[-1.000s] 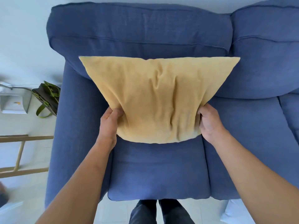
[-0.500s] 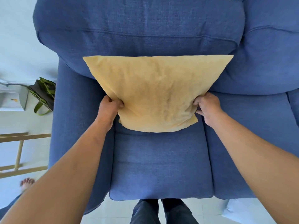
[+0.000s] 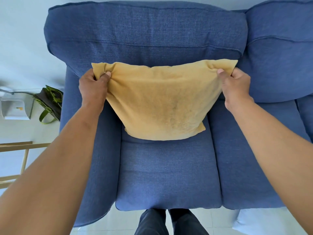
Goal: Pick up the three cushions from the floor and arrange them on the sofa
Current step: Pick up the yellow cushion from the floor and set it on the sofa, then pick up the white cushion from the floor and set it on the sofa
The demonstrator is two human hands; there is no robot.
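A yellow cushion [image 3: 162,102] stands on the seat of the blue sofa [image 3: 167,173], leaning against the backrest. My left hand [image 3: 93,87] pinches its top left corner. My right hand [image 3: 235,85] pinches its top right corner. The cushion's lower edge rests on the seat. A pale shape [image 3: 254,221] on the floor at the lower right may be another cushion; only part of it shows.
The sofa's left armrest [image 3: 74,106] lies beside my left arm. A green and dark bag [image 3: 49,102] and a white box [image 3: 15,109] sit on the floor to the left. A wooden frame [image 3: 17,150] stands left of the sofa. My legs [image 3: 169,223] are at the seat's front edge.
Both hands have shifted from the cushion's lower sides up to its top corners. The cushion now rests on the seat against the backrest.
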